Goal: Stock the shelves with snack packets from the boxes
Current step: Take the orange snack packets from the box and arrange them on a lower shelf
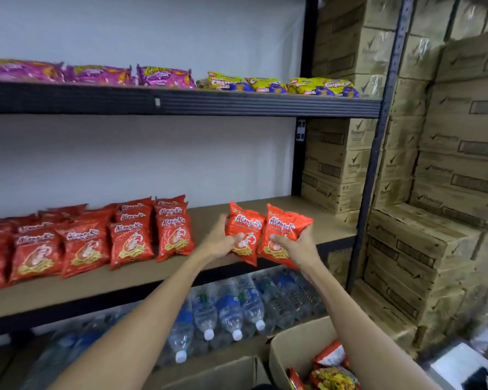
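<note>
I hold two red prawn-cracker packets upright over the middle shelf (265, 209). My left hand (221, 240) grips the left packet (244, 229) by its lower part. My right hand (296, 246) grips the right packet (283, 229) the same way. Rows of the same red packets (130, 237) stand on the shelf to the left, with bare board between them and my hands. An open cardboard box (296, 347) with more snack packets (330, 372) sits below my right forearm.
The upper shelf (181, 104) carries purple packets (164, 76) and yellow-blue packets (268, 84). Wrapped water bottles (228, 308) lie under the middle shelf. Stacked brown cartons (440, 192) fill the right side beside the black upright (375, 153). A second box (223, 375) is at the bottom.
</note>
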`<move>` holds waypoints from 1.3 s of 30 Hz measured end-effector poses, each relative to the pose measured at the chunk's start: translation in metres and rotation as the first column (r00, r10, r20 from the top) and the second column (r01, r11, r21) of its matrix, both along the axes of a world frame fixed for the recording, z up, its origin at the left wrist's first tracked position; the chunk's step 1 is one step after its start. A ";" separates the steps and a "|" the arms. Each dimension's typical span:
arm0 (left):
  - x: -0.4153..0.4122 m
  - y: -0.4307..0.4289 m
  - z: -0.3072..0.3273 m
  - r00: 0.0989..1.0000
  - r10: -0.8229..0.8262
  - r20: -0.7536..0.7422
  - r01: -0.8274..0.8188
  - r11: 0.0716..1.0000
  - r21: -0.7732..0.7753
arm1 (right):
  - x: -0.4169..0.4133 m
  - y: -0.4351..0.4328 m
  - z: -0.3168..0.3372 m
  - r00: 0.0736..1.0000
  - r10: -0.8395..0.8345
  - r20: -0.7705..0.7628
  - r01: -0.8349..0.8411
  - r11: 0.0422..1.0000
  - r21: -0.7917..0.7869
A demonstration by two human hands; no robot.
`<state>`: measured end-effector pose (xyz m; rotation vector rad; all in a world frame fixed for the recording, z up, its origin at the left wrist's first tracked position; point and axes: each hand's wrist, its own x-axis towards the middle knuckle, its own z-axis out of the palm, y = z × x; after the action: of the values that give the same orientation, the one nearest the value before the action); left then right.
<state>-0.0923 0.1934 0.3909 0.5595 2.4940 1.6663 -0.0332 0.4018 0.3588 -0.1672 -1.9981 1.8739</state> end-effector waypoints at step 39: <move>0.033 -0.493 -0.022 0.652 0.755 -0.075 -0.704 0.639 0.310 | -0.111 -0.500 0.019 0.834 0.551 -0.030 -0.524 0.808 0.268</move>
<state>-0.0596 -0.3001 0.3694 -0.4130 2.8858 2.3093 -0.1438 -0.0980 0.3778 0.6297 -2.3482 1.8501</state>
